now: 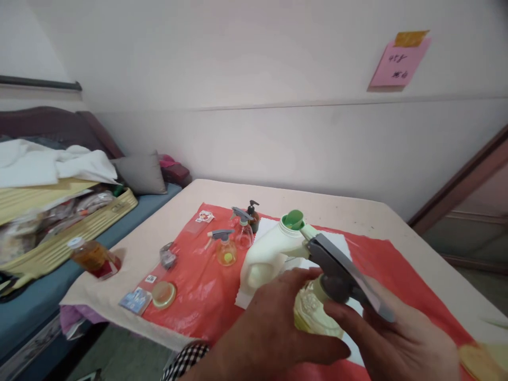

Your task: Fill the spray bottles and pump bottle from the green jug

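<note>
My left hand (273,324) is wrapped around the pale yellow, clear body of a spray bottle (311,315). On the bottle's neck is its dark grey spray head (335,267), with a light nozzle pointing up and left. My right hand (408,338) grips this spray head, its thumb at the collar; whether the collar is tight I cannot tell. Just beyond my hands, a white jug (262,256) with a handle stands on white paper (337,241). A green cup-like piece (294,219) sits in the jug's mouth.
On the red sheet (190,296) stand two more spray bottles (226,253) and a dark pump bottle (254,214). A round lid (163,294), a blue packet (135,301) and a grey crumpled bag (168,256) lie left. An amber bottle (95,258) is at the table's left edge.
</note>
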A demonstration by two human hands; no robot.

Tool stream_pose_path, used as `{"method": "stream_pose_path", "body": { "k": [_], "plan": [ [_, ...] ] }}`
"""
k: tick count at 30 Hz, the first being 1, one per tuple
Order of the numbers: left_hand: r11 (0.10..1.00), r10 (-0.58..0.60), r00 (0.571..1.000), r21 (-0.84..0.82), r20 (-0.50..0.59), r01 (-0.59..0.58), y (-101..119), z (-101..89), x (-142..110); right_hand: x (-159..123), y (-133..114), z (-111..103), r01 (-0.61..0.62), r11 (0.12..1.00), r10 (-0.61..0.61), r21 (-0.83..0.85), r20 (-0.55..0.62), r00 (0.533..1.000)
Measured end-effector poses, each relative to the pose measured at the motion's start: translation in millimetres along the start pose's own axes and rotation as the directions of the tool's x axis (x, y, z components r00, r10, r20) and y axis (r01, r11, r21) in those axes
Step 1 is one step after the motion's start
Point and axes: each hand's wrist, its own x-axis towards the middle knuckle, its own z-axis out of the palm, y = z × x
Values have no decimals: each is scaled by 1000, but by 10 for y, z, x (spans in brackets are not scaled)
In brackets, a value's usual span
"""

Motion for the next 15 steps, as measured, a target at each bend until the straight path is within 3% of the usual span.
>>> {"method": "stream_pose_path", "body": {
  "k": [2,4,7,8,10,11,15],
  "plan": [
    [997,-69,997,44,-16,70,54,-140,2,-16,45,-26,53,998,-53,-41,3,999],
    [987,-98,982,114,-164,118,57,-322,-3,-44,66,-80,67,995,-69,-75,-33,997],
    [988,-86,894,81,-439,135,-99,-612,-39,-127,37,-214,-2,996,-11,-86,-153,988],
    [988,-56,862,99,-504,122,-198,-691,-54,-163,18,-267,-30,996,13,-83,-200,980],
    [965,-61,769,158,-637,208,-453,-799,-77,-245,-7,-367,-82,994,59,-70,-284,957],
    [957,-71,742,164,-667,239,-598,-825,-81,-290,-1,-408,-103,993,79,-59,-320,944],
    [924,-136,706,169,-695,344,-1166,-819,-51,-525,238,-475,-173,985,151,-28,-360,921]
  ]
}}
